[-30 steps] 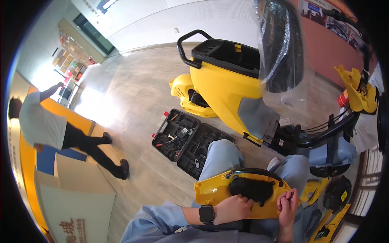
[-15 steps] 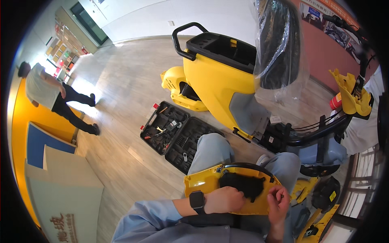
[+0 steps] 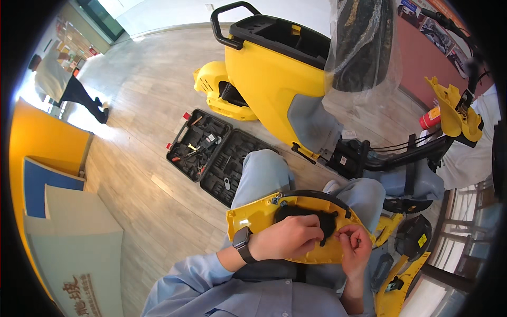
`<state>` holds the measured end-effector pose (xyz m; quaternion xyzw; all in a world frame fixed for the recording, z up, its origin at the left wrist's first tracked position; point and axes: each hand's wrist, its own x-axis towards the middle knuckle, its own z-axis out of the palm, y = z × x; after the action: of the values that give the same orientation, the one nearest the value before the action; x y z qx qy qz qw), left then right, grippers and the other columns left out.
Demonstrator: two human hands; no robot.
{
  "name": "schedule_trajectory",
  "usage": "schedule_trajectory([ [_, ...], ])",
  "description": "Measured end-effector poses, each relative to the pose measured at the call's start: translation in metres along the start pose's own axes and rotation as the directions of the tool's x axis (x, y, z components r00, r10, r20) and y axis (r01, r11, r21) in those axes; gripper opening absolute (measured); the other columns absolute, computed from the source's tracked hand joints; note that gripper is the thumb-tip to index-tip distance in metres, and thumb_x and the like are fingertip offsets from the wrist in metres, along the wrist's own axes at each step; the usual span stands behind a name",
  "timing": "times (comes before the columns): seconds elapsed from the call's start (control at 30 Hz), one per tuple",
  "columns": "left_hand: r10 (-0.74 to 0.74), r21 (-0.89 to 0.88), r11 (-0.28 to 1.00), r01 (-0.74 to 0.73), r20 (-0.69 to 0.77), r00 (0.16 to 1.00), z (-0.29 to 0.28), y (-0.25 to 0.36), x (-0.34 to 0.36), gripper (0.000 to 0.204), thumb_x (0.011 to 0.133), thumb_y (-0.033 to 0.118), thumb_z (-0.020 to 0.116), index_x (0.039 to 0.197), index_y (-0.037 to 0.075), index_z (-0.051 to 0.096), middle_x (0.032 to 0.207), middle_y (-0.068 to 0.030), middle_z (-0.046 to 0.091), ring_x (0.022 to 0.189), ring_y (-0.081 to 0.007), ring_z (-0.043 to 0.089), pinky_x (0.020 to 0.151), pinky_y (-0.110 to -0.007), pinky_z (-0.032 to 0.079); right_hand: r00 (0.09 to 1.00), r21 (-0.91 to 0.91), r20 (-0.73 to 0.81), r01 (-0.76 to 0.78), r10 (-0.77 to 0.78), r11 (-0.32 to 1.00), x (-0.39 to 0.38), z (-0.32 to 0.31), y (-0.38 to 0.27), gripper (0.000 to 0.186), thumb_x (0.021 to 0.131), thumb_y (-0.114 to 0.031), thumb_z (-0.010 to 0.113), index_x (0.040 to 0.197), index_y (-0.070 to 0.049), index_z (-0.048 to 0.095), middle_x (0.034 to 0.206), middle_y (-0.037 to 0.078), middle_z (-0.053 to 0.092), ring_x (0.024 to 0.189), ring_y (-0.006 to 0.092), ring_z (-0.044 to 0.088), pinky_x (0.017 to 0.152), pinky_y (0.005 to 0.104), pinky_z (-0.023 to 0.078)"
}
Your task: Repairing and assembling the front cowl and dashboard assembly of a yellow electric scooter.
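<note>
Across my lap lies a curved yellow plastic panel (image 3: pixel 248 215), its hollow side up and a dark trim strip along its far edge. A black molded part (image 3: pixel 327 222) sits inside it, partly covered by my fingers. My left hand (image 3: pixel 288 236), with a smartwatch (image 3: pixel 243 244) on its wrist, is closed over the black part; whatever its fingertips hold is hidden. Close by on the right, my right hand (image 3: pixel 355 248) is held in a pinch above the panel's right side. Something small and dark shows at its fingers, too small to name.
Ahead stands a partly stripped yellow scooter (image 3: pixel 264 79) with a plastic-wrapped seat (image 3: pixel 362 47). An open black tool case (image 3: pixel 198 142) lies on the floor before my knees. More yellow panels (image 3: pixel 404 285) lie at my right. A person (image 3: pixel 68 87) walks at far left.
My head view has shifted, so panel and hands sit higher in the picture. My right hand's fingers have come nearer my left hand. The person at far left has walked farther off.
</note>
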<state>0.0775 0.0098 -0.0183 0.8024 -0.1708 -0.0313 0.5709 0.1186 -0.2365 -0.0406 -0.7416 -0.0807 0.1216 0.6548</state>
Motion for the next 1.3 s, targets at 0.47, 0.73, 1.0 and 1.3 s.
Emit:
schedule_trajectory([
  [0.47, 0.020, 0.157, 0.988, 0.007, -0.165, 0.986, 0.042, -0.035, 0.014, 0.015, 0.096, 0.008, 0.076, 0.111, 0.004, 0.073, 0.111, -0.0132, 0.066, 0.102, -0.0350, 0.071, 0.089, -0.043, 0.060, 0.965, -0.410, 0.089, 0.261, -0.246, 0.874, 0.016, -0.008, -0.022, 0.040, 0.088, 0.014, 0.077, 0.076, -0.004, 0.044, 0.097, 0.012, 0.075, 0.083, 0.0194, 0.078, 0.066, 0.0270, 0.053],
  [0.73, 0.162, 0.523, 0.848, -0.090, -0.093, 0.982, 0.035, -0.035, 0.000, 0.031, 0.087, 0.014, 0.072, 0.118, 0.016, 0.073, 0.136, -0.0024, 0.074, 0.128, -0.0255, 0.067, 0.106, -0.042, 0.051, 0.857, -0.623, 0.196, 0.485, -0.477, 0.614, 0.027, -0.002, -0.028, 0.042, 0.084, 0.005, 0.087, 0.070, -0.006, 0.049, 0.103, 0.010, 0.078, 0.076, 0.0232, 0.074, 0.062, 0.0333, 0.054],
  [1.0, 0.142, 0.495, 0.866, -0.074, -0.101, 0.985, 0.039, -0.039, 0.000, 0.027, 0.091, 0.017, 0.069, 0.117, 0.012, 0.070, 0.138, -0.0057, 0.073, 0.131, -0.0242, 0.065, 0.104, -0.038, 0.053, 0.534, -0.695, 0.499, 0.717, -0.683, 0.053, 0.035, -0.001, -0.012, 0.036, 0.083, 0.000, 0.087, 0.069, -0.009, 0.056, 0.098, 0.003, 0.079, 0.069, 0.0173, 0.068, 0.060, 0.0316, 0.046],
  [1.3, 0.144, 0.516, 0.853, -0.080, -0.086, 0.986, 0.040, -0.042, -0.001, 0.027, 0.092, 0.018, 0.068, 0.118, 0.011, 0.071, 0.137, -0.0077, 0.073, 0.134, -0.0243, 0.063, 0.111, -0.041, 0.048, 0.446, -0.659, 0.656, 0.732, -0.609, -0.174, 0.051, -0.004, 0.000, 0.040, 0.090, -0.006, 0.084, 0.065, -0.011, 0.053, 0.096, -0.001, 0.079, 0.057, 0.0127, 0.052, 0.052, 0.0304, 0.033],
])
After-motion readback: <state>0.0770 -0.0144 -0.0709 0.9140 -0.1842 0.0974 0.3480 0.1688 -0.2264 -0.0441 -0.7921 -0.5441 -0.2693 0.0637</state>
